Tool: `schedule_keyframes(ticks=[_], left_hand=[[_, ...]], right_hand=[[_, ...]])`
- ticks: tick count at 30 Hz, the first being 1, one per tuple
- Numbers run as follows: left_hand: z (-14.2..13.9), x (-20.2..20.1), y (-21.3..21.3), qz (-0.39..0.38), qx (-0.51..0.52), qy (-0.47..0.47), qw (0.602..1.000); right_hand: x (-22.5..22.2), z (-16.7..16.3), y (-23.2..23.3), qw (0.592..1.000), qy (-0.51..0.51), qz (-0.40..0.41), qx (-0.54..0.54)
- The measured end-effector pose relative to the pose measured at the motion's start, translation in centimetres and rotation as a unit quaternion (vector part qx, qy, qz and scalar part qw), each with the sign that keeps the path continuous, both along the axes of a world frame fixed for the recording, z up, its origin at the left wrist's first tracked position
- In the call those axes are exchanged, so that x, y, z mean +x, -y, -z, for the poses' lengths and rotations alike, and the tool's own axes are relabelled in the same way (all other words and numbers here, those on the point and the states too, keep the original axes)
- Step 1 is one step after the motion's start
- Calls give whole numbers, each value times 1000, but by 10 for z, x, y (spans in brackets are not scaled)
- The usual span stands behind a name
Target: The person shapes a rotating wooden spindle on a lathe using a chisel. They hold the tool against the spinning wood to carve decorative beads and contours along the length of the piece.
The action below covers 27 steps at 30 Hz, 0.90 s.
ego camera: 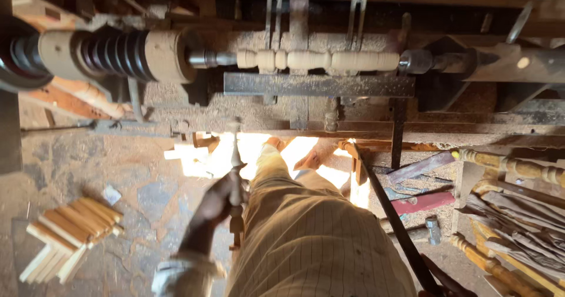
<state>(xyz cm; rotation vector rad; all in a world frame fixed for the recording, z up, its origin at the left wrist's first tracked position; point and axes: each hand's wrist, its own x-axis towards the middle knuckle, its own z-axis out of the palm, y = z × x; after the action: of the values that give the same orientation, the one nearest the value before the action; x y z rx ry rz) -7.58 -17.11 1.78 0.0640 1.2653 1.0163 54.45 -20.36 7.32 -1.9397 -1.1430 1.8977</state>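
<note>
The wood lathe (318,85) runs across the upper part of the head view and serves as the reference. Mounted between its two centres is a pale turned spindle (321,60) with beads and coves already cut; it lies horizontal, just above the flat metal tool rest (318,85). At the left end of the lathe sits a wooden stepped pulley (118,52) with dark grooves; at the right end, a metal tailstock centre (418,61) meets the spindle. Below the lathe, the left hand (220,200) is clenched around a turning chisel (236,156), gripping it at mid-length; the tool stands roughly upright, its metal tip pointing toward the lathe bed and well short of the spindle. The right hand is out of view. A long dark bar (391,214) slants from the lathe's lower edge toward the bottom right. The person's trouser leg (312,238), pale with a fine check, extends from the bottom edge toward the lathe. On the floor below and left of the lathe lies a stack of squared wooden blanks (67,229). Below and right of the lathe lie finished turned legs (512,167) and a hammer (432,227).
</note>
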Motion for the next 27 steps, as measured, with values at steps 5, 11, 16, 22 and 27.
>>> schedule_keyframes(ticks=[5, 11, 16, 22, 27], left_hand=[[-20, -23, -41, 262, 138, -222, 929], [9, -52, -177, 296, -38, -520, 800], [46, -46, -201, 360, 99, -719, 586], [54, -31, -151, 255, 207, -688, 647], [11, 6, -110, 326, 312, -580, 678]], right_hand=[[-6, -10, 5, 998, -9, 37, -47], [-36, -20, 9, 991, 101, 21, -86], [-66, -37, 27, 988, 127, 33, -77], [-106, -71, 42, 985, 151, 38, -70], [-161, -79, 40, 984, 45, 173, 21]])
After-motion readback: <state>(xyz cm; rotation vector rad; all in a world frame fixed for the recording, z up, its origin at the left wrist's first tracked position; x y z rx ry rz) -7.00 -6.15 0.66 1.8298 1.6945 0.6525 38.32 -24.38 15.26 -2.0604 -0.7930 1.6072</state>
